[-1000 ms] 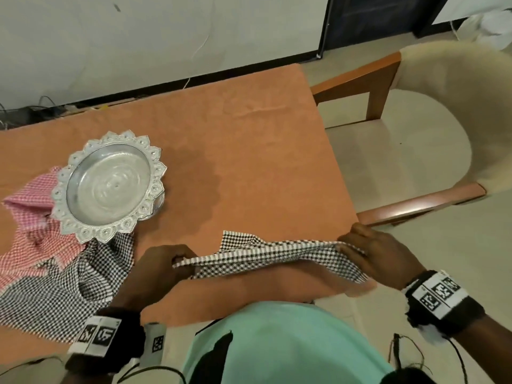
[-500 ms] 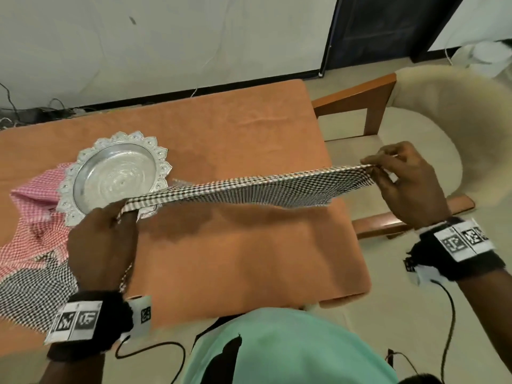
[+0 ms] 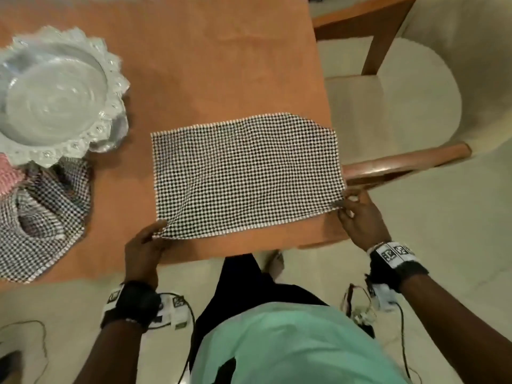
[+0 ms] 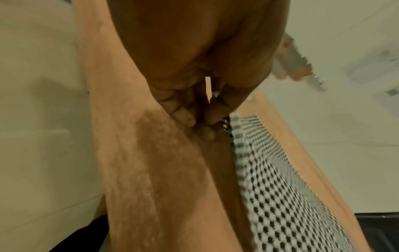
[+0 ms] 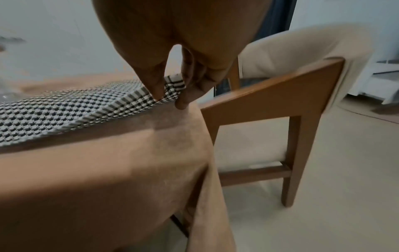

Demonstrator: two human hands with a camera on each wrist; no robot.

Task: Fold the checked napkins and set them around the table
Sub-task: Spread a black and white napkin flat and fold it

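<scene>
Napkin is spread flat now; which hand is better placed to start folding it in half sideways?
Right, probably. The right hand pinches the black checked napkin corner overhanging the table edge; the left hand can anchor its corner.

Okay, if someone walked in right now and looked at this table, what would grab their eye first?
Most likely the black-and-white checked napkin spread flat on the orange tablecloth at the near right corner, its two near corners pinched by the left hand and the right hand. Next, the ornate silver tray at the left, with more checked napkins heaped beside and partly under it.
</scene>
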